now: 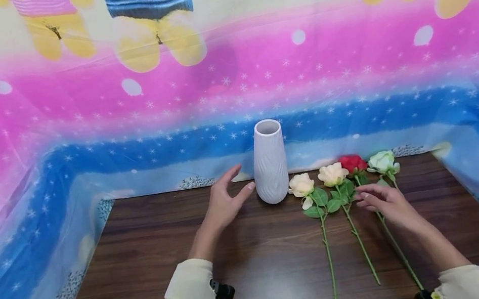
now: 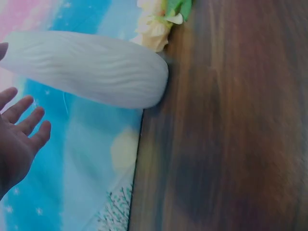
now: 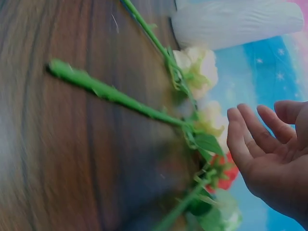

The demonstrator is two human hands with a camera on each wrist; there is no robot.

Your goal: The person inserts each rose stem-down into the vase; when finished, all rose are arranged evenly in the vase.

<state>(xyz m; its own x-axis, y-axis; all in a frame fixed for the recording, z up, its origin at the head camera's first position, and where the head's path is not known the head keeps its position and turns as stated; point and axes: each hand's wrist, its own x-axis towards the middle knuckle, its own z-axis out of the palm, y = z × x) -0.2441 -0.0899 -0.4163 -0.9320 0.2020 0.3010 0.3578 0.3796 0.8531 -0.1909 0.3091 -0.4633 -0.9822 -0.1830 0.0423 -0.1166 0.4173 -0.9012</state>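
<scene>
A white vase with a wavy relief stands upright near the table's back edge. My left hand is just left of it, thumb and fingers spread, holding nothing; the left wrist view shows a gap between this hand and the vase. To the vase's right lie two cream roses, a red rose and a pale green rose. Above the red and green roses' stems hovers my right hand. Its fingers are loosely bent with nothing between them, and part of the stems is hidden beneath it.
The dark wooden table ends at a printed cloth backdrop, which also runs along both sides. Long green stems point toward the table's front. Dark wrist-worn devices sit at both cream sleeves.
</scene>
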